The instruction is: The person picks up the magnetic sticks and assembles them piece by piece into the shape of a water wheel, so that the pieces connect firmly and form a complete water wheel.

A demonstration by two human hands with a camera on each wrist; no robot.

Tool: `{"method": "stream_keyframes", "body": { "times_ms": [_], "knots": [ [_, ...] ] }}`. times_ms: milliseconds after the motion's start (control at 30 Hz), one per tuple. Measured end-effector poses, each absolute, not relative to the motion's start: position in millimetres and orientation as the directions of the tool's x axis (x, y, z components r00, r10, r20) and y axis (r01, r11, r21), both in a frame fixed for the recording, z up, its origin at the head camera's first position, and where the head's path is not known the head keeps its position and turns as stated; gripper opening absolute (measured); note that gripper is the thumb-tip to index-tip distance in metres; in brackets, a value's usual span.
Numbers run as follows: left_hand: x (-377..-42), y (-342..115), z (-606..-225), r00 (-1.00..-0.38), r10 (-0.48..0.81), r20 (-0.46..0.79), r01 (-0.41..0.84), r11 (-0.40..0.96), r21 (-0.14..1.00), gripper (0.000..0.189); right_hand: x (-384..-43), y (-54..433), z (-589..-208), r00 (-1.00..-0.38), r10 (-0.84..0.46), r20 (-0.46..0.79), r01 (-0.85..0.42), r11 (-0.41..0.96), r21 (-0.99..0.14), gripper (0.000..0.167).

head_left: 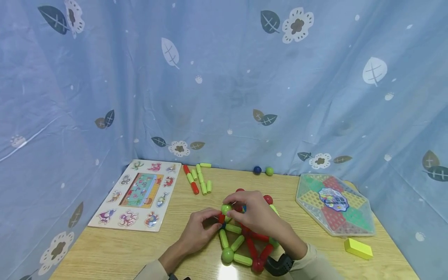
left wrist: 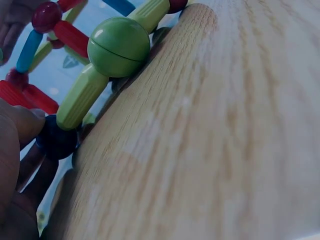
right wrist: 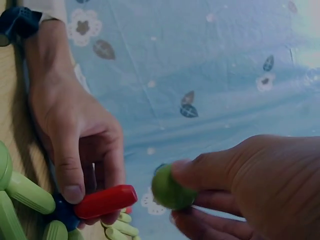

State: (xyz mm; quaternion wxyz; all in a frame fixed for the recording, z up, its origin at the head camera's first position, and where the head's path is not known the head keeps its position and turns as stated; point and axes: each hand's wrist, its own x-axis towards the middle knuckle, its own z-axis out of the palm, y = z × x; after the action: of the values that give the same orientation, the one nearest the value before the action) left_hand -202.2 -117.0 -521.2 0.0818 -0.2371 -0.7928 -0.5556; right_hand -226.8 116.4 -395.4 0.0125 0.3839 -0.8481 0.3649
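Observation:
My right hand (head_left: 259, 214) pinches a green ball (right wrist: 172, 187) between thumb and fingers. The ball is held just off the free end of a red building stick (right wrist: 106, 201). That stick rises from a dark blue ball (left wrist: 57, 137) at a corner of a construction of sticks and balls. My left hand (head_left: 199, 229) grips the red stick at its base, against the blue ball. Light green sticks (left wrist: 82, 97) join the blue ball to another green ball (left wrist: 119, 47). Red balls (head_left: 258, 265) and red sticks make up the construction's right side, partly hidden by my right arm.
Loose red and green sticks (head_left: 202, 182) lie at the back, right of a picture puzzle board (head_left: 168, 202). A blue ball (head_left: 257, 170) and a green ball (head_left: 269, 171) sit near the curtain. Rightward are a clear lidded box (head_left: 334, 221) and a yellow block (head_left: 358, 249).

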Motion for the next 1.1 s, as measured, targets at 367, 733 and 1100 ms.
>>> {"method": "stream_keyframes", "body": {
  "times_ms": [367, 733, 1100],
  "knots": [
    [-204, -116, -524, -0.858, 0.297, 0.420, 0.495, 0.254, 0.831, 0.033, -230, 108, -394, -0.670, -0.697, 0.257, -0.706, 0.489, -0.512, 0.021],
    [-191, -115, -519, -0.901, 0.288, 0.325, 0.401, 0.262, 0.878, 0.031, -219, 216, -401, -0.711, -0.403, 0.577, -0.702, 0.356, -0.616, 0.035],
    [-172, -106, -513, -0.911, 0.281, 0.302, 0.370, 0.234, 0.899, 0.033, -207, 283, -472, -0.809, -0.581, 0.093, -0.426, 0.469, -0.774, 0.058]
  ]
}}
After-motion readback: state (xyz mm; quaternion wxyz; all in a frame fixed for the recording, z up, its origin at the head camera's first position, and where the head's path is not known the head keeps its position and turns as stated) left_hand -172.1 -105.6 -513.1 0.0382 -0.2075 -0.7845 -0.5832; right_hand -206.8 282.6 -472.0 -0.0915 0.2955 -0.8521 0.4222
